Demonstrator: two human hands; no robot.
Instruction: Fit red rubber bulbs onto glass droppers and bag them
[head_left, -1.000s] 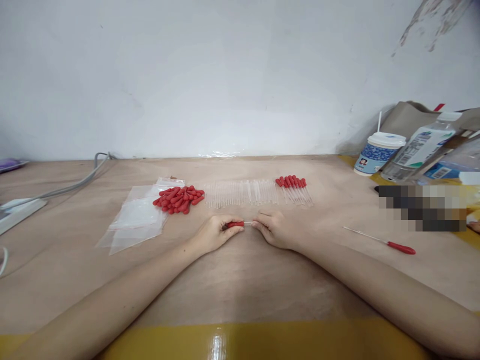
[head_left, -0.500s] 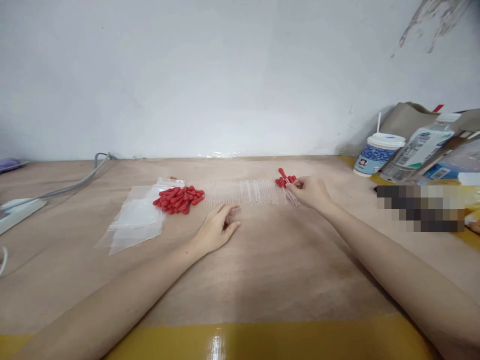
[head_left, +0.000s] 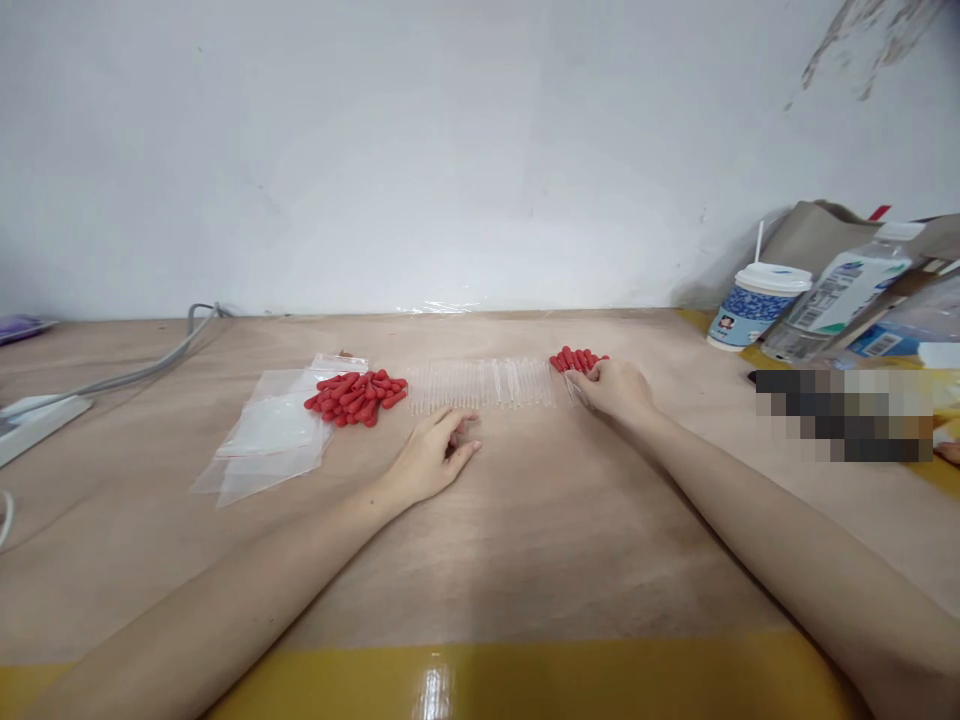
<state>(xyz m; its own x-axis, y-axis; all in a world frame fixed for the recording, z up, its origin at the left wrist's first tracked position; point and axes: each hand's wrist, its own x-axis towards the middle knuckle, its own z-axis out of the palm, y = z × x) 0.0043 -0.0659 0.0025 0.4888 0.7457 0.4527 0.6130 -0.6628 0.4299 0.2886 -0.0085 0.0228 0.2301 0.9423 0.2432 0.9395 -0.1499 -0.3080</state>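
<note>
RH [head_left: 619,388] at red-bulbed tubes [head_left: 576,359] (LH [head_left: 433,458] nr clear tubes [head_left: 508,383]).

On the bench [head_left: 465,560], just left of the tubes [head_left: 484,384], are bulbs [head_left: 356,398], then bags [head_left: 262,435]; just right, droppers [head_left: 574,359], with the right hand [head_left: 621,390] at them; farther right, the cup [head_left: 757,307] and bottle [head_left: 847,292]. Before the tubes is the left hand [head_left: 435,457]; behind them, the wall [head_left: 450,160].

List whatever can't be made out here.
Head view:
- Most tube ends of the red-bulbed droppers: behind the right hand.
- Whether that hand grips one: its own shape covers the contact.
- Exact count of clear tubes: too thin, crowded.
- White power strip: cut off by left edge.
</note>
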